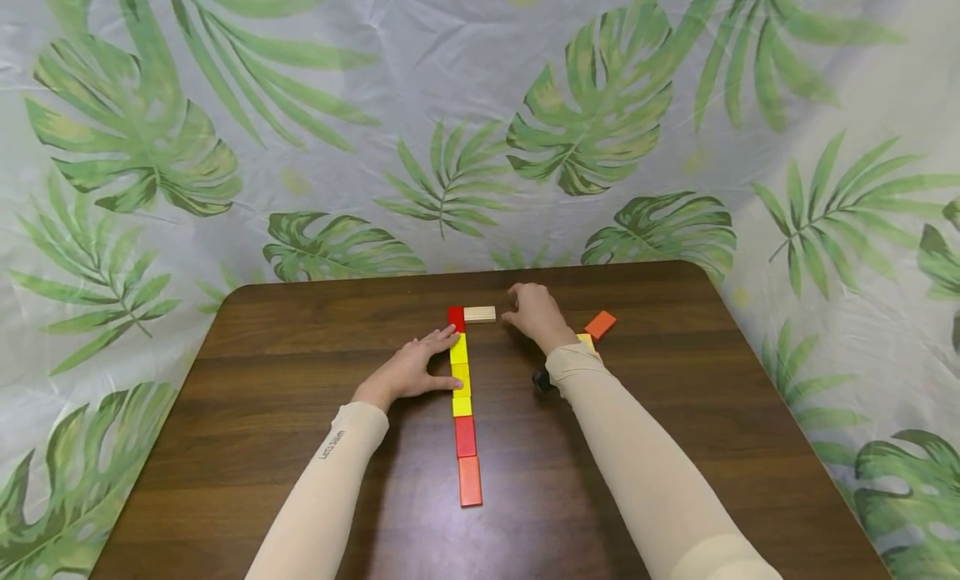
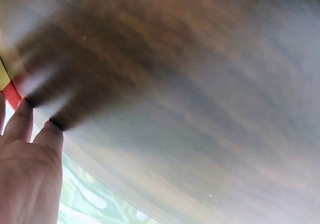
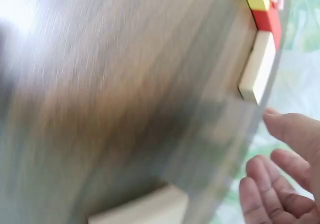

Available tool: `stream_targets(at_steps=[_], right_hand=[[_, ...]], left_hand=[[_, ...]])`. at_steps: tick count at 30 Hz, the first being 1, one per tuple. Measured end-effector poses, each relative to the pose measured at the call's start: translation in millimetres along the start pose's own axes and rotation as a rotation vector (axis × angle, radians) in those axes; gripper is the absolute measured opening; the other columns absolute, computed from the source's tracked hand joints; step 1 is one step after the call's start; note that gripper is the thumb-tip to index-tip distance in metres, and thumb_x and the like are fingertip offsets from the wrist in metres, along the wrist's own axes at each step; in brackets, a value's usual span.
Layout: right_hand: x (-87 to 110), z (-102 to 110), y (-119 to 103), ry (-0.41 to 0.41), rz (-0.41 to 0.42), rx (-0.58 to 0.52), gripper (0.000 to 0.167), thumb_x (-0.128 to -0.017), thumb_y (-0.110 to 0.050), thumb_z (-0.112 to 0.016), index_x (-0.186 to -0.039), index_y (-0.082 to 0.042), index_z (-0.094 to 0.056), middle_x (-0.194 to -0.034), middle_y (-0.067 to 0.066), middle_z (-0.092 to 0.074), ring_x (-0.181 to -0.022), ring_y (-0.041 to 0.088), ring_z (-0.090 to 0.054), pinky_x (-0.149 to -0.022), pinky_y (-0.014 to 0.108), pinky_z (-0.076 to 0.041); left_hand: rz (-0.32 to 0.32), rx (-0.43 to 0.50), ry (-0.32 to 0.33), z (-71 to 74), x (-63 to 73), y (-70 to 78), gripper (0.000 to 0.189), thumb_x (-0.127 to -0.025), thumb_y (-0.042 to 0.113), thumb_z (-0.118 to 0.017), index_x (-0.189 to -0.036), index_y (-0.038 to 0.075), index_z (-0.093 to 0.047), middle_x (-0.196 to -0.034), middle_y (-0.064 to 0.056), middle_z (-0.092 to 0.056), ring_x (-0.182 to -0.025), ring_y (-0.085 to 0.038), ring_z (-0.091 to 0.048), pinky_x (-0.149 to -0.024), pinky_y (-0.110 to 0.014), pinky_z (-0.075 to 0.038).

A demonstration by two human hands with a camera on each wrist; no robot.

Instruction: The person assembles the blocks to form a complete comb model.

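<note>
A straight row of coloured blocks runs down the table: a red block (image 1: 456, 317) at the far end, yellow blocks (image 1: 459, 350), then a red block (image 1: 466, 436) and an orange-red block (image 1: 470, 482) nearest me. My left hand (image 1: 408, 367) lies along the row's left side, fingers extended, fingertips at the far red and yellow blocks, thumb at a yellow one. A plain wooden block (image 1: 480, 314) extends rightward from the far red block. Just right of it hovers my right hand (image 1: 538, 315), fingers loosely bent, nothing between them; the right wrist view shows its thumb near the wooden block's end (image 3: 257, 67).
An orange block (image 1: 601, 323) lies beyond my right wrist, beside a pale yellow block (image 1: 586, 340) partly hidden by the sleeve. A small black object (image 1: 542, 380) shows under that wrist. The brown table (image 1: 300, 355) ends at a leaf-patterned curtain (image 1: 450, 105).
</note>
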State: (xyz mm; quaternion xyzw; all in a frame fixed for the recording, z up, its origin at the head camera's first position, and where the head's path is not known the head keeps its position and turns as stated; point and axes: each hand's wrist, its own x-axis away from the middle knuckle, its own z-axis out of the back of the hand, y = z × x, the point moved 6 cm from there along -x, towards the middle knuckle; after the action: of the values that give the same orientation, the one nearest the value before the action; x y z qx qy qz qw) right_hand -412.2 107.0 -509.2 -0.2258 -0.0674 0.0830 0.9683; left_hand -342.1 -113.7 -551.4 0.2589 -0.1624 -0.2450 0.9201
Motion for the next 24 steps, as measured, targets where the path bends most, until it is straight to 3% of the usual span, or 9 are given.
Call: stream_targets(at_steps=[5,14,24], right_hand=[[5.0,13,5,-0.032,-0.002,0.062,0.056,-0.101,-0.024,-0.078,-0.147,0.002,-0.06,-0.14,0.023,-0.067,-0.129,0.04,-0.066,-0.104,0.051,-0.059],[22.3,28,33,-0.115,-0.114,0.106,0.065,-0.099,-0.031,-0.08,-0.152,-0.002,-0.057,-0.146,0.021,-0.065,-0.128,0.041,-0.066,-0.099,0.055,-0.06],[38.5,31,69,-0.152,-0.142,-0.021,0.058,-0.099,-0.03,-0.08,-0.145,0.001,-0.061,-0.142,0.024,-0.067,-0.129,0.042,-0.064,-0.105,0.054,-0.057]], left_hand=[[0.014,0.003,0.017,3.4,5.9,-3.1,0.093,-0.093,0.049,-0.083,-0.168,0.018,-0.039,-0.18,-0.002,-0.026,-0.167,-0.032,-0.024,-0.134,-0.063,-0.019],[0.011,0.0,0.008,2.7,4.1,-1.2,0.093,-0.093,0.05,-0.083,-0.168,0.018,-0.038,-0.18,-0.003,-0.026,-0.168,-0.031,-0.022,-0.135,-0.062,-0.018],[0.006,0.003,-0.005,-0.7,-2.3,3.2,0.094,-0.093,0.05,-0.083,-0.169,0.019,-0.037,-0.18,-0.002,-0.024,-0.168,-0.029,-0.022,-0.136,-0.06,-0.018]])
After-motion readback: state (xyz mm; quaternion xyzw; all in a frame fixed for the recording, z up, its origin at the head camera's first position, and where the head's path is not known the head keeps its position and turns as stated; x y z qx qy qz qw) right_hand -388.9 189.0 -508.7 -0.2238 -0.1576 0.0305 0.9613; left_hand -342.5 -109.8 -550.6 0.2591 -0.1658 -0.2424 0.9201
